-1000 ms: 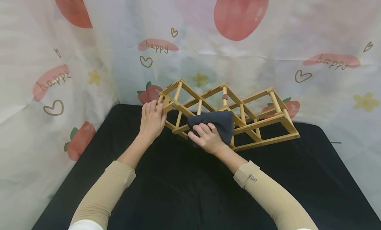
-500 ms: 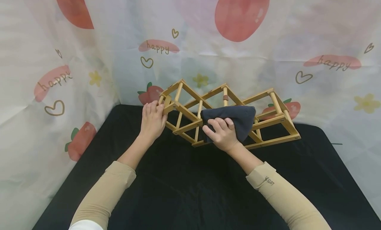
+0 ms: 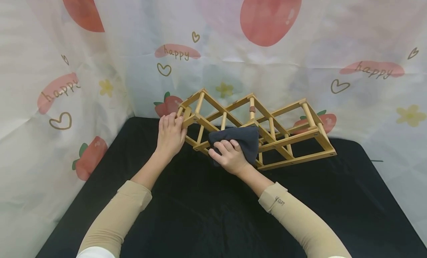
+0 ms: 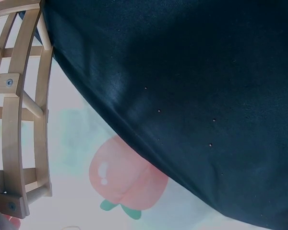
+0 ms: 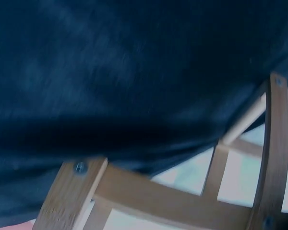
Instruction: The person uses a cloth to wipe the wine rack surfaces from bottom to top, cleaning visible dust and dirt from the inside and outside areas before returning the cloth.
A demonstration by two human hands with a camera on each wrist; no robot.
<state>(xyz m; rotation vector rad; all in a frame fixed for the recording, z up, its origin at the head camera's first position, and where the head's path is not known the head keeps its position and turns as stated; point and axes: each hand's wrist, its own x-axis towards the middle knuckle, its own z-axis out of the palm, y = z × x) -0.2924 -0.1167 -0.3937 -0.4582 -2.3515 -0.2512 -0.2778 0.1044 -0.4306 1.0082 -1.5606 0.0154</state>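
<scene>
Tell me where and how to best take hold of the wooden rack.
Likely by the upper round dowel at its right end, coming from the right: it is slim, with open gaps beside it. The left hand holds the left end of the wooden rack; the right hand holds a dark cloth against its front.

The rack (image 3: 290, 139) is smooth wood with metal screws (image 4: 9, 82), the cloth (image 3: 249, 137) matt.

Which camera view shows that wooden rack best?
The head view: it takes in the wooden rack end to end, though the left hand, right hand and dark cloth hide parts. The left wrist view catches only a section at the left edge; the right wrist view, a few slats close up.
</scene>
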